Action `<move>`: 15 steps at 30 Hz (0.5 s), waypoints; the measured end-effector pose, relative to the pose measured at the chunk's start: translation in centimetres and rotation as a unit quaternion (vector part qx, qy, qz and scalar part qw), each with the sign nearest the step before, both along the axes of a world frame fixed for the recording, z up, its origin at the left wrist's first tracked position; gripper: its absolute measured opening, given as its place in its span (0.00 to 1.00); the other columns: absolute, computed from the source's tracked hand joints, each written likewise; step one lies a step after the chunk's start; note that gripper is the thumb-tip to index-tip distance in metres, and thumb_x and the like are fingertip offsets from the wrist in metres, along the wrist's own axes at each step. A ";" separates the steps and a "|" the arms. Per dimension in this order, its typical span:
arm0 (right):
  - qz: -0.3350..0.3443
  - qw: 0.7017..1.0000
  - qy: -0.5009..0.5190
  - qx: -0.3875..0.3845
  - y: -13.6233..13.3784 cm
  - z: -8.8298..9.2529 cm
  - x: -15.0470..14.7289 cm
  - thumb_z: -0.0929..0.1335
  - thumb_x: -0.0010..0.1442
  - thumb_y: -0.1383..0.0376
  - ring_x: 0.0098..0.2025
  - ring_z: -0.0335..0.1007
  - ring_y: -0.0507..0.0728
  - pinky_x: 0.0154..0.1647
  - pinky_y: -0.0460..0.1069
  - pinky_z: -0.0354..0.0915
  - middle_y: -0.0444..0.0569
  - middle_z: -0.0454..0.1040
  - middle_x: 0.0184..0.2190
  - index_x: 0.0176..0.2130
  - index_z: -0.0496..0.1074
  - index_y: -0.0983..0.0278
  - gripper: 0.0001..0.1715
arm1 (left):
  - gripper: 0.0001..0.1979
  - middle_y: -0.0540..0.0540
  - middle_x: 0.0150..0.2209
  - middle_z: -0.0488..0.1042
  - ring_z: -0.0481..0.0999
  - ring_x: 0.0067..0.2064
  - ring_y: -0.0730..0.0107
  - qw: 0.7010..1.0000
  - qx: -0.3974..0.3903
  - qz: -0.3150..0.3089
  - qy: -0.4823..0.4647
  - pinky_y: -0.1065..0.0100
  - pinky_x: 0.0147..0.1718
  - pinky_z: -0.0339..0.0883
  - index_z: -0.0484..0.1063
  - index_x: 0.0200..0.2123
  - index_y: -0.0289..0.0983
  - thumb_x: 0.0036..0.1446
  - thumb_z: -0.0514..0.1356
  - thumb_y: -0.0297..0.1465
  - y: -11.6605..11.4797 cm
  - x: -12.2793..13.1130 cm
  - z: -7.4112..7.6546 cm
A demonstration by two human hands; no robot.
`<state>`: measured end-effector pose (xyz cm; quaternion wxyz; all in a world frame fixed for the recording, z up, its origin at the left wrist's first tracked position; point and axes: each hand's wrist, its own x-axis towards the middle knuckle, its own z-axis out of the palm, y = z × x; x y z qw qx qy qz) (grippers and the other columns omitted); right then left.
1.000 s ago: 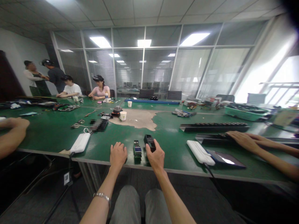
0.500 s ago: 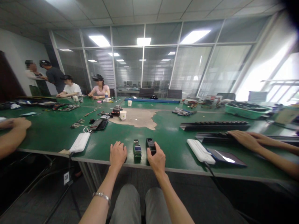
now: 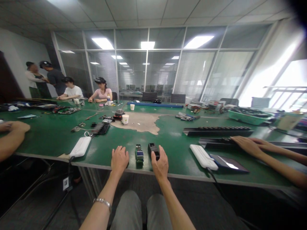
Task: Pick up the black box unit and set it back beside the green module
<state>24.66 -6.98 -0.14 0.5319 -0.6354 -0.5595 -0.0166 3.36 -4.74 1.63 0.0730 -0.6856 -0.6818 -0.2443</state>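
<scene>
Change vs a second ago: black case (image 3: 151, 147) was tipped up in the right hand (image 3: 160, 163); now looks laid down on the worktop (image 3: 100, 155), a touch nearer the front edge. Right hand looks looser than it did, thumb on the left of the case's near end, fingers on the right; can't tell if it's gripping or just resting there. Left hand (image 3: 120, 158) hasn't really moved: palm down by the front edge, fingers relaxed and spread, nothing visible in it. Circuit board (image 3: 139, 155) unmoved, between the hands, just left of the case, apart from both hands. Upshot, my read: case and board now sit side by side at the front edge, still two separate pieces. Around it: white pack (image 3: 80, 147) on the front edge to the left, second pack (image 3: 202, 156) near that edge to the right, cable (image 3: 211, 175) hanging off, dark tablet (image 3: 225, 160) just beside it. Further right, a neighbour's hands (image 3: 243, 145) rest on a black rail (image 3: 211, 143); another rail (image 3: 217, 131) lies behind. Paper cup (image 3: 125, 119) on the bare patch (image 3: 146, 123) towards the middle. None of that is close enough to block either hand; main nuisance is the right hand hiding the case's near end.
</scene>
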 end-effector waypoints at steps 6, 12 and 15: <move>-0.006 0.999 -0.042 -0.028 0.0 0.0 -0.4 0.63 0.61 0.53 0.59 0.66 0.65 0.59 0.59 0.61 0.63 0.69 0.59 0.62 0.64 0.72 0.37 | 0.21 0.37 0.62 0.67 0.63 0.63 0.53 1.000 -0.005 0.009 0.030 0.48 0.63 0.53 0.71 0.57 0.39 0.64 0.49 0.33 0.3 0.3 -0.3; 0.001 0.997 -0.052 -0.055 0.2 -0.3 -0.3 0.62 0.62 0.54 0.55 0.69 0.64 0.58 0.58 0.62 0.63 0.72 0.55 0.61 0.66 0.73 0.34 | 0.21 0.35 0.64 0.64 0.60 0.66 0.53 0.999 -0.029 0.004 0.038 0.44 0.63 0.50 0.70 0.56 0.37 0.65 0.46 0.31 0.8 0.4 -0.9; 0.005 0.998 -0.022 -0.062 0.2 0.5 -0.5 0.63 0.62 0.53 0.55 0.70 0.64 0.58 0.57 0.63 0.63 0.73 0.55 0.60 0.67 0.73 0.35 | 0.20 0.35 0.65 0.64 0.59 0.67 0.53 0.999 -0.035 0.008 0.036 0.44 0.63 0.49 0.70 0.54 0.37 0.64 0.46 0.30 1.2 0.5 -1.0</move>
